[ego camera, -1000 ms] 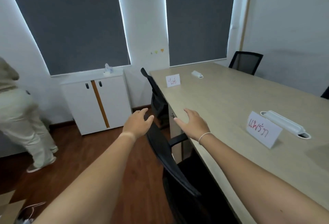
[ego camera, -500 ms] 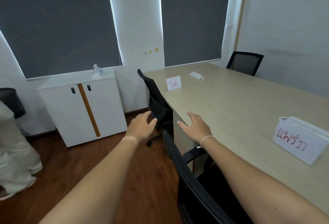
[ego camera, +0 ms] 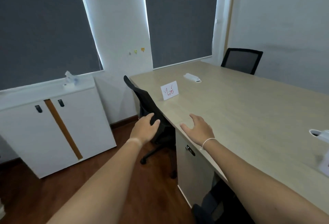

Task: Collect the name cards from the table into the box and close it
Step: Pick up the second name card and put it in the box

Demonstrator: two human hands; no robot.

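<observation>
Both hands are stretched forward with fingers spread and nothing in them: the left hand (ego camera: 145, 128) hangs over the back of the black office chair (ego camera: 142, 102) pushed in at the table's side, and the right hand (ego camera: 199, 128) hovers above the near edge of the long table (ego camera: 249, 110). The target, a folded white name card (ego camera: 169, 90) with red handwriting, stands upright further along the table — well beyond the right hand and clear of any fingers. A second card (ego camera: 324, 163) seems to sit at the far right, blurred and cut off. No box is in view, so I cannot tell where the cards must go. The likely trouble: the chair stands between the person and the card, and a quick reach could crush or tip the light tent card — or the near one gets forgotten.
</observation>
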